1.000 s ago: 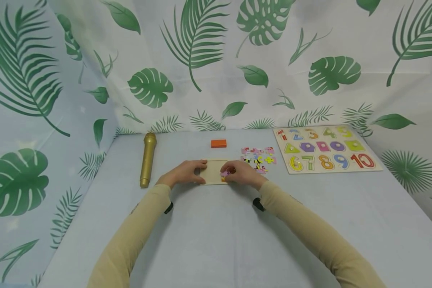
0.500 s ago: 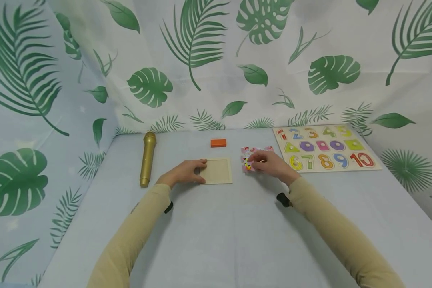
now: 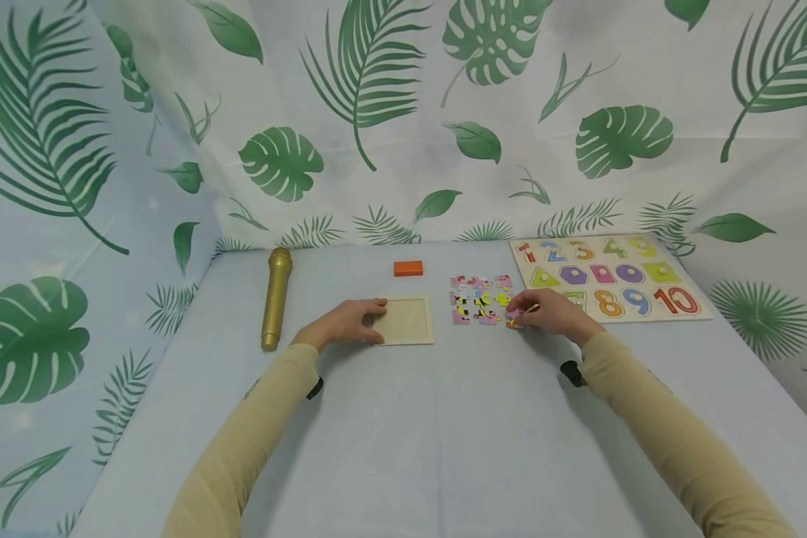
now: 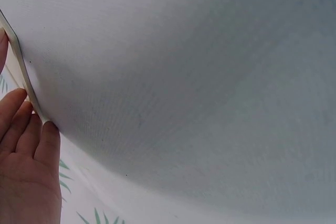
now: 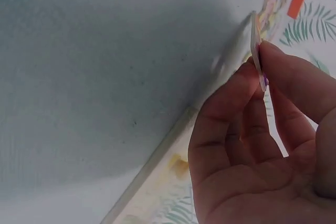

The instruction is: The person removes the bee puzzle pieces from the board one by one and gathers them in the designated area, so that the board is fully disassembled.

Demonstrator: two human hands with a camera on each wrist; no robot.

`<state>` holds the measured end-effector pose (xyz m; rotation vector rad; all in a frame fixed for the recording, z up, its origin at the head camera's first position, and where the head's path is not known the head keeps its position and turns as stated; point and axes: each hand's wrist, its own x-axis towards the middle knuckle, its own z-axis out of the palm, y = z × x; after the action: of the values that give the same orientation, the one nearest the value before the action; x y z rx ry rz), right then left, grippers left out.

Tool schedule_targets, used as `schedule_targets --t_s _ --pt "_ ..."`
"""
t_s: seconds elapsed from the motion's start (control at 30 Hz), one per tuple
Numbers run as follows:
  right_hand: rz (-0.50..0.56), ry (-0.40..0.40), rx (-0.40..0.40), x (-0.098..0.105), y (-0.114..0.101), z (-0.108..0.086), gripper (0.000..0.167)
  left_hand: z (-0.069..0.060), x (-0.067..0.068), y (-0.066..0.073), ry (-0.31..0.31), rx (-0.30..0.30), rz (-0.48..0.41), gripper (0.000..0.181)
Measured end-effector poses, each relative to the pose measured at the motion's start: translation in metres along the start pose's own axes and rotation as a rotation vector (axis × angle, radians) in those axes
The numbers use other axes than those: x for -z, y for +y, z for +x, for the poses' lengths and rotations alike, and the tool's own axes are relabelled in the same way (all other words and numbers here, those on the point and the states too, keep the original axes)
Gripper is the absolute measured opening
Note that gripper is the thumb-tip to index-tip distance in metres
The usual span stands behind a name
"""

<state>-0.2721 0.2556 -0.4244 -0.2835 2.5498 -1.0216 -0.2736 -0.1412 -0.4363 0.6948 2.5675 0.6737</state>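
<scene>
My left hand (image 3: 341,321) holds a small, square wooden puzzle tray (image 3: 403,321) at its left side, with the thumb near the front corner and the fingers near the back one. In the left wrist view, the fingertips of my left hand (image 4: 29,150) touch the tray's thin edge (image 4: 23,66). My right hand (image 3: 554,312) pinches a jigsaw piece (image 3: 513,317) with pink and orange on it. Seen edge-on in the right wrist view, this piece (image 5: 256,51) sits between thumb and index finger. To its left lie several pink and yellow jigsaw pieces (image 3: 480,299).
A number puzzle board (image 3: 608,276) lies behind and to the right of my right hand. The orange block (image 3: 408,268) is behind the tray, and a gold microphone (image 3: 277,299) lies at the left. Leaf-patterned cloth (image 3: 403,149) closes off the back.
My right hand has moved right, from over the tray past the loose pieces to their right side. A similar-looking piece was in its fingers over the tray. My left hand stays put.
</scene>
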Motion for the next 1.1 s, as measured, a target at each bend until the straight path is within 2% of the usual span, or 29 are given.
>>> schedule_targets --t_s 0.27,0.57,0.8,1.1 --pt "-0.043 0.037 0.011 -0.0018 -0.0007 0.0025 0.023 0.0004 0.0003 0.0011 -0.004 -0.011 0.001 0.068" --pt "-0.046 0.03 -0.034 -0.0036 -0.0044 0.0008 0.025 0.0023 -0.0007 -0.0006 -0.006 -0.012 0.011 0.069" --pt "-0.042 0.036 -0.025 -0.0056 -0.004 0.003 0.025 0.0015 -0.0015 -0.0019 0.0 -0.007 0.01 0.069" --pt "-0.098 0.061 0.004 -0.0096 -0.0029 0.0044 0.023 0.002 -0.0026 -0.0041 -0.003 -0.008 0.002 0.068"
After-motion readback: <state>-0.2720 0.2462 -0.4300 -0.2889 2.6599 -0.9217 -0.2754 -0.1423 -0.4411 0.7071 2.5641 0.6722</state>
